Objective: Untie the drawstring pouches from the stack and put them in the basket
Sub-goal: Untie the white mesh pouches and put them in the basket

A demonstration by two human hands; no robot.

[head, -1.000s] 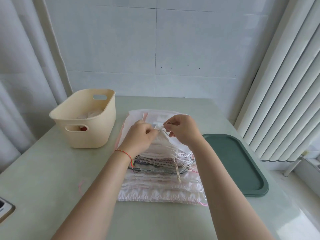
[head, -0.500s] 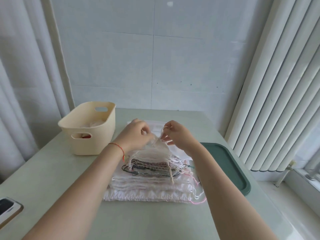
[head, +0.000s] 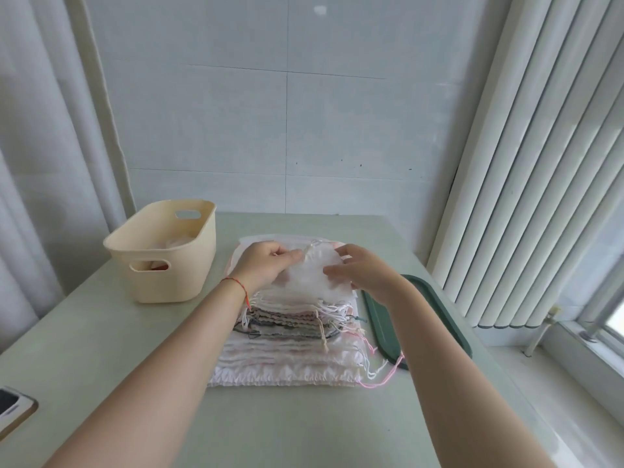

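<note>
A stack of drawstring pouches [head: 287, 349], mostly white with a few darker ones in the middle, lies in the centre of the pale green table. On top is a sheer white pouch [head: 309, 276]. My left hand [head: 266, 265] pinches that pouch at its gathered drawstring end. Beside it, my right hand [head: 361, 268] hovers over the pouch's right edge with fingers loosely spread and holds nothing I can make out. The cream basket [head: 162, 255] stands to the left of the stack, with some pale pouches inside it.
A dark green tray [head: 425, 319] lies right of the stack, partly behind my right arm. A phone [head: 13, 412] sits at the table's front left edge. Curtains hang on the left, vertical blinds and a windowsill on the right, a tiled wall behind.
My right hand has let go of the drawstring and opened. The top pouch now lies spread between my hands. The camera has tilted up.
</note>
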